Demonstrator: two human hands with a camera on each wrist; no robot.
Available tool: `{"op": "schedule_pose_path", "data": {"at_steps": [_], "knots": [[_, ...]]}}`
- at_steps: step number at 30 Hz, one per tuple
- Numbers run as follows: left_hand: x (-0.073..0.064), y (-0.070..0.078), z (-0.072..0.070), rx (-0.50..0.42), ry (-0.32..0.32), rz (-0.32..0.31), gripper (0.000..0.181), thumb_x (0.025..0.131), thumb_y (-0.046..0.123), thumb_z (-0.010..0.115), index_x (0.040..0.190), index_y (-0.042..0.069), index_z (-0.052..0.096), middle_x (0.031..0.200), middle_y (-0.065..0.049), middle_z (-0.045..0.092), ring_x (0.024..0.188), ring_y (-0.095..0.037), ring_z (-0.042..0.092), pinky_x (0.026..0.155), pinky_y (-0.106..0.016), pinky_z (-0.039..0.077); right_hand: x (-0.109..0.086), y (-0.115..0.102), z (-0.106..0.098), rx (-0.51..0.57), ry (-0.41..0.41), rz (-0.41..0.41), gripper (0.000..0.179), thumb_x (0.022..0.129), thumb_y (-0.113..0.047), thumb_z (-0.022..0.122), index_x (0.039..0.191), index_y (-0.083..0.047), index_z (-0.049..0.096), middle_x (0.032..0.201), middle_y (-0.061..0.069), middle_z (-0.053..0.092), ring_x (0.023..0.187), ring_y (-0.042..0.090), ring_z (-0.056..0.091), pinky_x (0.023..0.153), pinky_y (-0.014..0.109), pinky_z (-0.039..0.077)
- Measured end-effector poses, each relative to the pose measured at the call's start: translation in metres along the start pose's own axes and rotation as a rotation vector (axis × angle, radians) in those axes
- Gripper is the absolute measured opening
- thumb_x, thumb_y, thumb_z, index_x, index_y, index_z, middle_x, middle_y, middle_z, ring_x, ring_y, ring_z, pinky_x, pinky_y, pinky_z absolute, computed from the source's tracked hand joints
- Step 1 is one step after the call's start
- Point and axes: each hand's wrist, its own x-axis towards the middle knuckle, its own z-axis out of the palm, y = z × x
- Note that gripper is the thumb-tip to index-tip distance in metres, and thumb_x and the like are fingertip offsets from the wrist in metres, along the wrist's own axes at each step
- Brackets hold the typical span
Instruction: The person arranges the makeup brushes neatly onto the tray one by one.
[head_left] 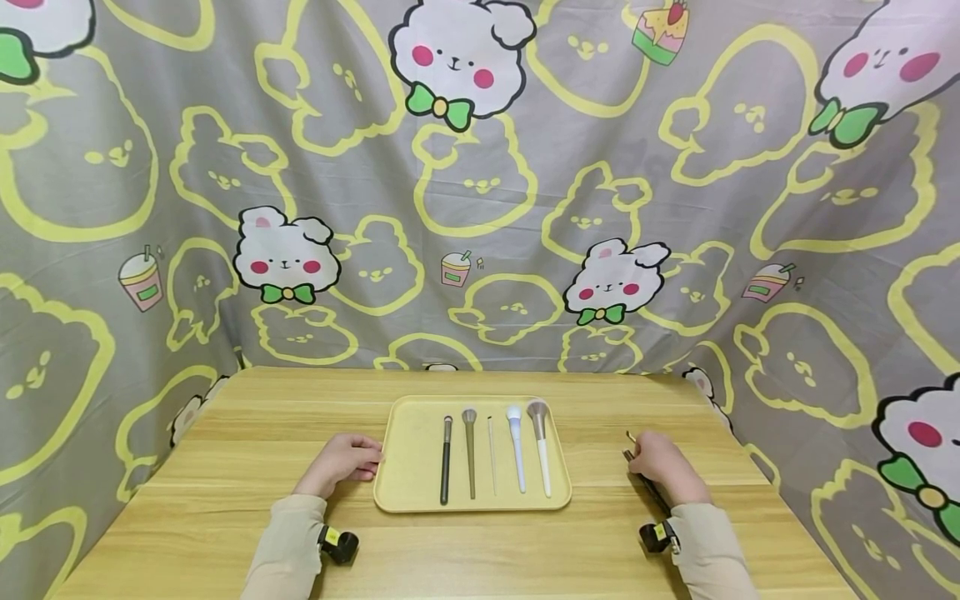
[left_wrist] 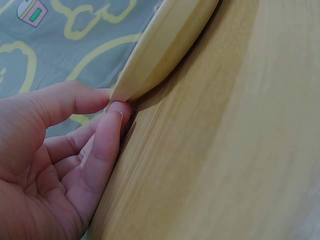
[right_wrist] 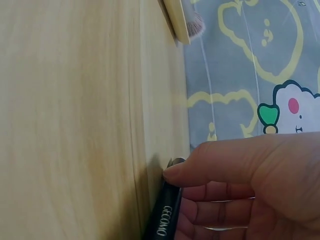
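My left hand (head_left: 347,460) is at the left side of the yellow tray (head_left: 408,493), pinching its rim between thumb and fingers (left_wrist: 107,137). Several makeup brushes lie side by side on the tray with their heads toward the back: a black-handled one (head_left: 446,467), an olive one (head_left: 471,458), a very thin one (head_left: 492,458), a pale blue one (head_left: 517,458) and a white-handled one (head_left: 543,458). To the right of the tray, my right hand (head_left: 663,468) grips a black makeup brush (right_wrist: 164,215) lettered GECOMO, low over the table. Its bristles are hidden.
The wooden table (head_left: 600,542) carries the tray near its middle. A grey curtain (head_left: 480,317) with cartoon prints hangs behind the table and along both sides. Each wrist wears a small black camera (head_left: 341,546).
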Motion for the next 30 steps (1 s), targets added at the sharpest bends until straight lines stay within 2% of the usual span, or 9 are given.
{"op": "schedule_pose_path", "data": {"at_steps": [9, 18, 30], "knots": [[0.000, 0.001, 0.001, -0.003, -0.002, 0.007, 0.030, 0.086, 0.007, 0.069, 0.108, -0.011, 0.063, 0.079, -0.008, 0.068, 0.066, -0.012, 0.063, 0.060, -0.025, 0.058, 0.001, 0.000, 0.000, 0.028, 0.054, 0.008, 0.019, 0.072, -0.008, 0.063, 0.065, -0.007, 0.045, 0.061, 0.002, 0.042, 0.057, 0.017, 0.040, 0.052, 0.027, 0.032], [-0.001, 0.001, 0.000, -0.007, 0.004, -0.007, 0.030, 0.085, 0.006, 0.068, 0.110, -0.011, 0.062, 0.079, -0.009, 0.068, 0.066, -0.012, 0.064, 0.060, -0.024, 0.058, 0.003, -0.008, -0.001, 0.069, 0.083, 0.000, 0.030, 0.076, -0.009, 0.060, 0.061, -0.013, 0.034, 0.057, -0.002, 0.028, 0.054, 0.014, 0.028, 0.054, 0.025, 0.028], [-0.003, 0.000, 0.001, -0.010, 0.014, -0.005, 0.028, 0.086, 0.006, 0.068, 0.107, -0.011, 0.064, 0.078, -0.006, 0.068, 0.065, -0.011, 0.063, 0.059, -0.023, 0.057, 0.007, -0.022, -0.003, 0.094, 0.128, 0.005, 0.021, 0.079, -0.011, 0.060, 0.069, -0.009, 0.042, 0.064, 0.002, 0.041, 0.058, 0.017, 0.041, 0.053, 0.026, 0.032]]}}
